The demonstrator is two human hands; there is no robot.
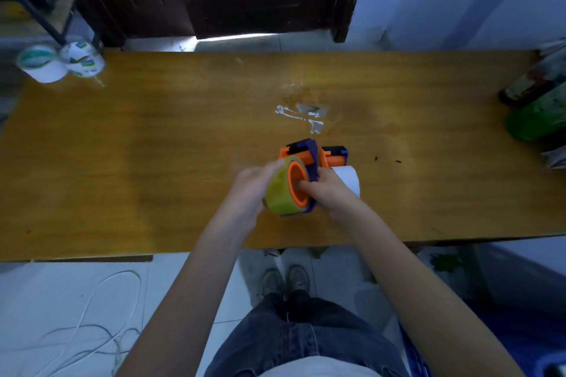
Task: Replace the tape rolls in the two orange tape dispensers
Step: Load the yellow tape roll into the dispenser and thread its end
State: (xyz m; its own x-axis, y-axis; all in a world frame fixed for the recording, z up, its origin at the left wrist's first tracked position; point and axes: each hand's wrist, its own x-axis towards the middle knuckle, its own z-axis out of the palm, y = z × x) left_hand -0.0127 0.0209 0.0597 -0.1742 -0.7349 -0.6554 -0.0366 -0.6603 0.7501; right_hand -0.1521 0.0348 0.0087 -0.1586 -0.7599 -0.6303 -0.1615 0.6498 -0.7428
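Note:
An orange and purple tape dispenser [301, 157] lies on its side near the middle of the wooden table [137, 147]. A yellowish clear tape roll [277, 191] sits partly over its orange hub [297, 182]. My left hand [251, 190] grips that roll from the left. My right hand [327, 193] holds the dispenser's frame, one finger tucked into the hub. Just behind and to the right lies a second orange dispenser [335, 155] carrying a white roll [347, 179], partly hidden by my right hand.
Two white tape rolls [59, 63] stand at the table's far left corner. Torn tape scraps [301, 116] stick to the wood beyond the dispensers. Green bottles and clutter [539, 107] crowd the right edge. A white cable [92, 330] lies on the floor at left.

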